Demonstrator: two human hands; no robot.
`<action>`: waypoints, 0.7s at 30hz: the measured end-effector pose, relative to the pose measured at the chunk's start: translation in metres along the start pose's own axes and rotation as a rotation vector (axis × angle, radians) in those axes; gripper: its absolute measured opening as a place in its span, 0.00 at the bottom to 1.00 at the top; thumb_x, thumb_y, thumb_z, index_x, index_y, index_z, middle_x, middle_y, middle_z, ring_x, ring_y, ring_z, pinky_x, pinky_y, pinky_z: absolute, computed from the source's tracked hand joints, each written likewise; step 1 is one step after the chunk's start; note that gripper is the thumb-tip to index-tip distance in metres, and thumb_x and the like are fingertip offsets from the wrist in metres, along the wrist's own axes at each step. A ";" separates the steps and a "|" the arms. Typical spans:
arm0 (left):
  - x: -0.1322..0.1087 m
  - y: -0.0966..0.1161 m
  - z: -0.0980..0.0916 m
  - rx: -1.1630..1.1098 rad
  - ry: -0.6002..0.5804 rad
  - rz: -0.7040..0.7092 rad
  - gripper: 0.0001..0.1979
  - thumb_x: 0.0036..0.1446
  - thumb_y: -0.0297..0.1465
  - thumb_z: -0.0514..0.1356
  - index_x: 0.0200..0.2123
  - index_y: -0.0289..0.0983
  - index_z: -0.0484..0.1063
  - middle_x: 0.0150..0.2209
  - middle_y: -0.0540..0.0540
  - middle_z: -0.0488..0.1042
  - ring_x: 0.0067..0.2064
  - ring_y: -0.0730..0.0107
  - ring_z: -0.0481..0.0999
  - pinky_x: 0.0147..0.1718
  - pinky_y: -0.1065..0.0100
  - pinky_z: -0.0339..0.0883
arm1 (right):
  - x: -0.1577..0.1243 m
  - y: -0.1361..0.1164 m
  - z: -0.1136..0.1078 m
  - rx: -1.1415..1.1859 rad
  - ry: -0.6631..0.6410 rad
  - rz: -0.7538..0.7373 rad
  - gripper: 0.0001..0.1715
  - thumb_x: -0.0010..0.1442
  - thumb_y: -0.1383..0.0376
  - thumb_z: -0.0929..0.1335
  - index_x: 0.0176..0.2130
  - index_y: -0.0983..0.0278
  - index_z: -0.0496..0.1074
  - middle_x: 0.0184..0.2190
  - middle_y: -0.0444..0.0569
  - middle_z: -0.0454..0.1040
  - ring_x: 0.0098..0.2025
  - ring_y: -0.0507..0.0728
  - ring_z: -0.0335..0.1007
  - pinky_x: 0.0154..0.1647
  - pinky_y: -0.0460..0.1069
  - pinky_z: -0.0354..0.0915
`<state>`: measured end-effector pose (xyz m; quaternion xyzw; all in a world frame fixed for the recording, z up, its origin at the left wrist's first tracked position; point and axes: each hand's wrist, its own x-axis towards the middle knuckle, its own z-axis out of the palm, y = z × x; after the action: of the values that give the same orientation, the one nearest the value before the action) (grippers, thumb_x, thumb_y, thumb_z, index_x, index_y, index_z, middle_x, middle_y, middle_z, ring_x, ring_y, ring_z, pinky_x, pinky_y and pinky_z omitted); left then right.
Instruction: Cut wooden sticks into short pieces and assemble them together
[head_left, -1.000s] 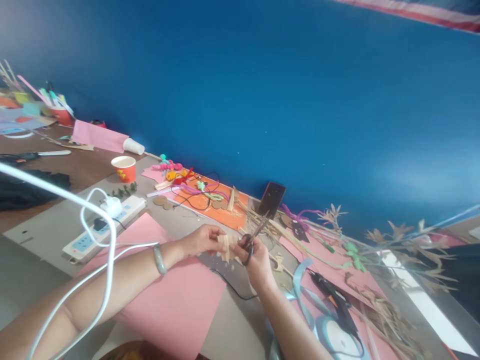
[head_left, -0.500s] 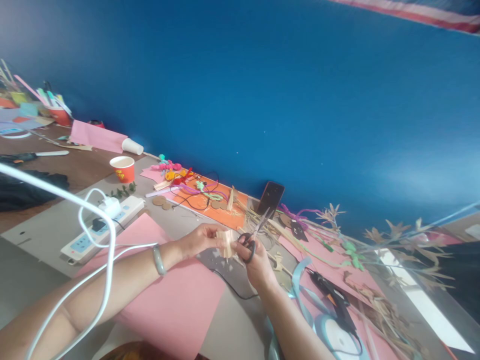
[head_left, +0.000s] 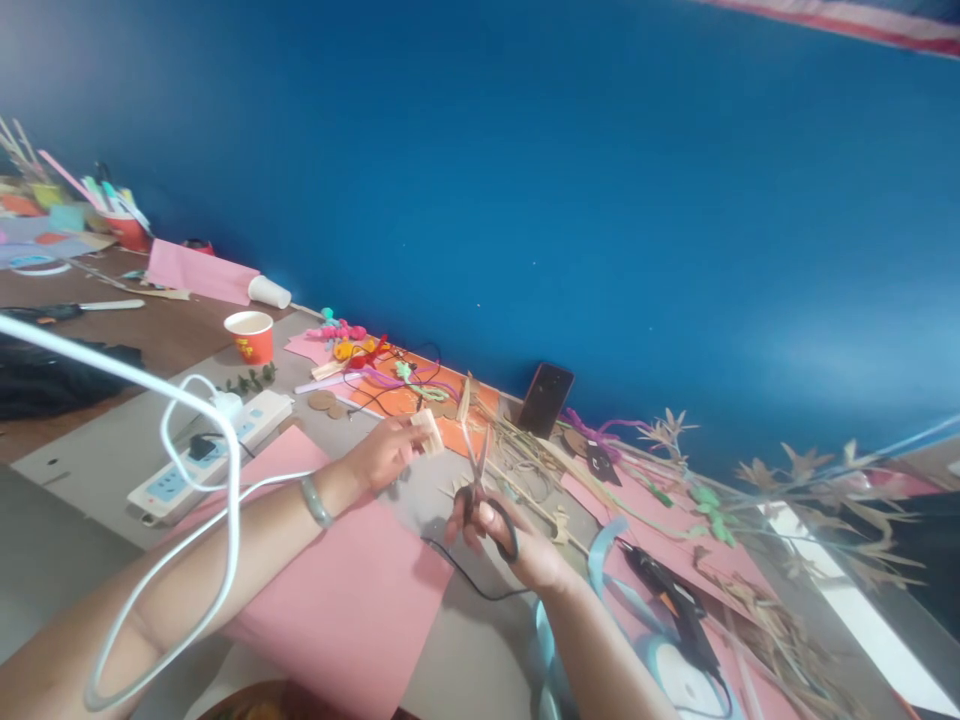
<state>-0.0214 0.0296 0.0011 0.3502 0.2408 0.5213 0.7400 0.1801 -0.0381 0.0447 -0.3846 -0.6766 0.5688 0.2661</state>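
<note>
Between the fingers of my left hand (head_left: 386, 453) is a small pale piece (head_left: 428, 433), flat and straw- or wood-coloured; its exact material I cannot make out. My right hand (head_left: 510, 540) has its fingers in the dark handles of a pair of scissors (head_left: 478, 470). The blades point up and away, slightly apart, with nothing between them. A gap separates the scissors from the pale piece. Both hands are above the grey table, beside a large pink sheet (head_left: 352, 590) that lies under my left forearm.
A white power strip (head_left: 259, 415) with a looping white cable (head_left: 235, 540) lies left, the cable crossing my left forearm. An orange paper cup (head_left: 251, 340) stands behind. A phone (head_left: 546, 400) leans at the blue wall. A glue gun (head_left: 675, 600) and blue ribbon (head_left: 600, 560) lie right.
My hands have parted. The left moved up and left with the pale piece, now turned; the right dropped lower with the scissors, whose blades now point more upright.
</note>
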 end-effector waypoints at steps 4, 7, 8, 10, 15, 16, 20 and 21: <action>0.006 0.000 -0.006 -0.148 0.087 0.042 0.09 0.46 0.30 0.66 0.30 0.33 0.71 0.29 0.47 0.72 0.33 0.71 0.72 0.33 0.70 0.65 | -0.004 -0.007 -0.001 -0.072 -0.200 0.040 0.32 0.58 0.41 0.59 0.28 0.65 0.73 0.23 0.47 0.70 0.27 0.54 0.64 0.32 0.48 0.60; 0.007 -0.001 -0.008 -0.151 0.084 0.046 0.09 0.47 0.30 0.66 0.28 0.33 0.70 0.27 0.48 0.71 0.32 0.71 0.71 0.32 0.70 0.65 | -0.004 -0.006 0.001 -0.113 -0.229 0.068 0.34 0.59 0.41 0.57 0.29 0.65 0.74 0.23 0.47 0.70 0.26 0.53 0.64 0.32 0.47 0.61; 0.007 -0.001 -0.008 -0.147 0.078 0.043 0.09 0.47 0.30 0.66 0.27 0.33 0.69 0.26 0.48 0.70 0.31 0.71 0.71 0.32 0.70 0.64 | -0.003 -0.005 0.001 -0.120 -0.235 0.072 0.34 0.59 0.42 0.57 0.29 0.65 0.75 0.23 0.47 0.70 0.26 0.53 0.64 0.32 0.46 0.61; 0.007 -0.001 -0.009 -0.140 0.063 0.037 0.09 0.47 0.31 0.65 0.26 0.33 0.69 0.26 0.49 0.69 0.31 0.71 0.70 0.32 0.70 0.64 | -0.003 -0.003 0.001 -0.119 -0.235 0.071 0.34 0.59 0.42 0.57 0.30 0.65 0.75 0.22 0.46 0.69 0.26 0.52 0.63 0.32 0.46 0.60; 0.006 0.000 -0.007 -0.142 0.079 0.013 0.08 0.47 0.30 0.65 0.27 0.33 0.69 0.27 0.48 0.70 0.31 0.72 0.71 0.31 0.70 0.64 | -0.001 0.002 0.000 -0.056 -0.215 0.052 0.31 0.59 0.43 0.59 0.29 0.65 0.73 0.22 0.46 0.70 0.25 0.53 0.64 0.32 0.47 0.61; 0.005 0.000 -0.007 -0.145 0.085 0.011 0.08 0.47 0.30 0.66 0.28 0.33 0.69 0.27 0.48 0.71 0.31 0.71 0.71 0.31 0.70 0.64 | -0.001 0.003 0.000 -0.047 -0.212 0.048 0.31 0.59 0.43 0.59 0.29 0.66 0.72 0.22 0.47 0.70 0.25 0.53 0.64 0.32 0.47 0.61; 0.003 0.001 -0.003 -0.127 0.072 0.018 0.09 0.46 0.31 0.66 0.28 0.33 0.70 0.27 0.48 0.72 0.30 0.72 0.72 0.31 0.71 0.63 | -0.001 0.004 0.000 -0.038 -0.207 0.051 0.32 0.58 0.42 0.59 0.28 0.66 0.73 0.21 0.47 0.70 0.24 0.53 0.64 0.29 0.46 0.61; 0.003 0.002 -0.001 -0.116 0.065 0.020 0.09 0.46 0.31 0.67 0.27 0.33 0.70 0.26 0.48 0.72 0.30 0.72 0.71 0.31 0.71 0.63 | -0.001 0.004 0.000 -0.037 -0.210 0.053 0.32 0.58 0.42 0.58 0.28 0.66 0.73 0.21 0.47 0.70 0.24 0.53 0.64 0.29 0.46 0.61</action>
<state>-0.0224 0.0328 0.0014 0.2922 0.2307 0.5530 0.7454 0.1814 -0.0390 0.0410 -0.3455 -0.7007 0.6003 0.1712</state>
